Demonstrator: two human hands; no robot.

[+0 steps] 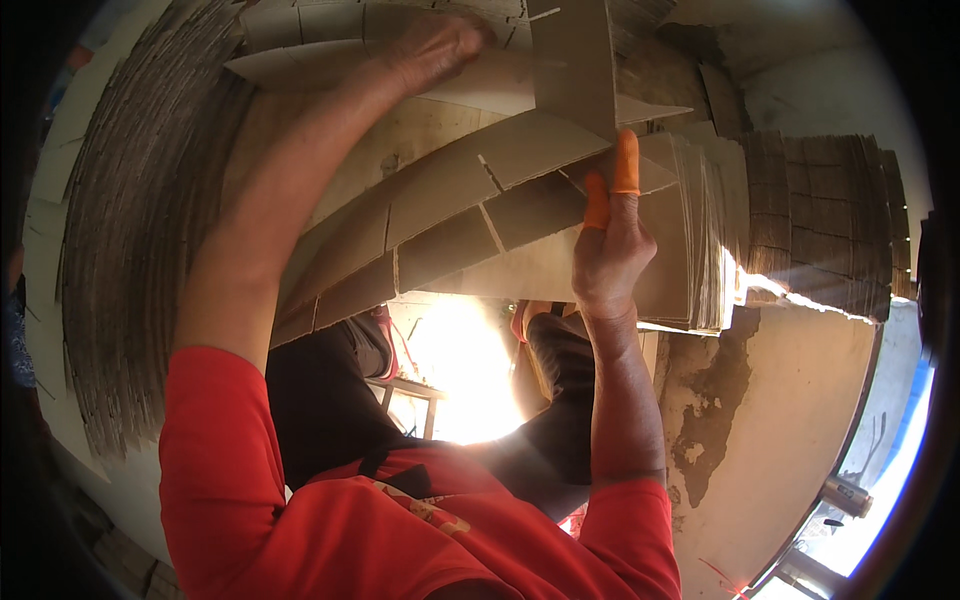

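My right hand (612, 255) wears orange finger covers on two digits. It pinches slotted cardboard at the right end of a long strip (440, 190), where an upright cardboard piece (572, 70) meets it. Narrow slots cut the strip's edge, and a second slotted strip (450, 240) lies just below, nearer to me. Farther off, my left hand (445, 50) is curled closed over another slotted cardboard strip (330, 25). Its fingertips are hidden, so what they grip cannot be made out.
A tall stack of cardboard strips (150, 210) lines the left. To the right stand pale cardboard sheets (690, 240) and a bundle of brown slotted strips (825, 215). Bright light glares between my legs, beside a small metal-framed stool (410, 390).
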